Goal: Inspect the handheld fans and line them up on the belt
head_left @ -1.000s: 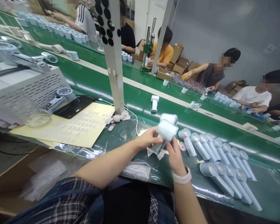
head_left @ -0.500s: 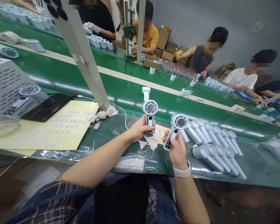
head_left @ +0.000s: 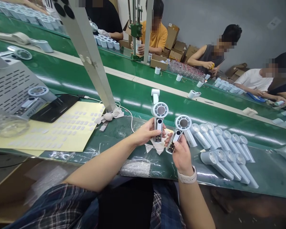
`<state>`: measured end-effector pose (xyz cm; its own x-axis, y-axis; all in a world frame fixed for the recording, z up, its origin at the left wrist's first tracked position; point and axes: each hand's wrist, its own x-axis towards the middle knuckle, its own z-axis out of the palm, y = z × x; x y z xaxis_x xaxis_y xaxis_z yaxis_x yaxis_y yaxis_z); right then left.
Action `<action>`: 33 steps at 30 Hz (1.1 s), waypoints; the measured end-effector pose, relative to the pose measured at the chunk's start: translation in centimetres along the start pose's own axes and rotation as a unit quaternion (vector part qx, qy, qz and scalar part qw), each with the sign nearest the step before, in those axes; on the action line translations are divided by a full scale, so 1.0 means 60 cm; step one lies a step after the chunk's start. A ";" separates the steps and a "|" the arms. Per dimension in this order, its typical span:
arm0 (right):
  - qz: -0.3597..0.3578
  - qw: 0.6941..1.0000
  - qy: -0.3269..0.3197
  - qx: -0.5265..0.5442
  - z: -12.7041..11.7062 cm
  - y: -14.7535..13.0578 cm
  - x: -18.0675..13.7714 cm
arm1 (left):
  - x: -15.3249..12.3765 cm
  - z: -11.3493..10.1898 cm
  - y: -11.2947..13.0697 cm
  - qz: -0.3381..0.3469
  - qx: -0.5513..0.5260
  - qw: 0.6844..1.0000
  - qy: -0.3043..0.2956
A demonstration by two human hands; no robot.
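A light-blue fan (head_left: 159, 121) is gripped nearly upright by the left hand (head_left: 146, 133), its thumb pressed on the handle's front and its fingers curled around behind; a second fan (head_left: 180, 128), tilted, is held by the right hand (head_left: 183, 156), the handle pinched between thumb and fingers; both are held over the green bench (head_left: 269, 173), their heads apart; to the right, matching fans (head_left: 219, 160) are laid in two rows; to the left, white stickers are borne by a yellow sheet (head_left: 76, 145).
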<state>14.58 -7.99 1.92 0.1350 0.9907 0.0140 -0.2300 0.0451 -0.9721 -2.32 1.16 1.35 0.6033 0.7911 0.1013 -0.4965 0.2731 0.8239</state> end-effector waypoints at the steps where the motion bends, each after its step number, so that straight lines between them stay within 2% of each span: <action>1: -0.001 1.000 0.000 0.006 0.000 0.001 -0.001 | 0.000 0.000 -0.001 0.002 0.002 1.000 0.004; 9: -0.014 0.998 0.001 0.054 -0.006 0.008 -0.005 | -0.001 0.003 0.001 -0.006 0.026 1.000 0.006; 16: -0.012 0.997 0.014 0.072 -0.001 0.015 -0.006 | 0.007 0.005 0.001 -0.003 0.047 0.994 0.099; 18: -0.009 0.997 0.006 0.071 0.000 0.019 -0.007 | 0.005 0.003 0.005 0.000 0.053 0.995 0.082; 21: -0.010 0.998 -0.018 0.067 -0.001 0.020 -0.009 | 0.001 0.002 0.009 -0.004 0.063 0.998 -0.008; 23: -0.019 0.998 -0.019 0.063 -0.001 0.016 -0.009 | 0.000 0.002 0.009 -0.001 0.084 0.996 -0.036; 28: -0.001 0.997 0.006 0.083 0.002 0.009 -0.004 | 0.002 0.003 -0.001 -0.026 0.096 0.995 0.015; 33: 0.010 0.995 0.006 0.102 0.005 0.008 -0.003 | 0.003 0.001 -0.006 -0.032 0.088 0.996 0.011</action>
<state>14.15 -8.12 1.52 0.1401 0.9901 -0.0083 -0.4226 0.0522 -0.9048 -1.99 1.18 1.11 0.6158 0.7872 0.0345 -0.3394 0.2255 0.9132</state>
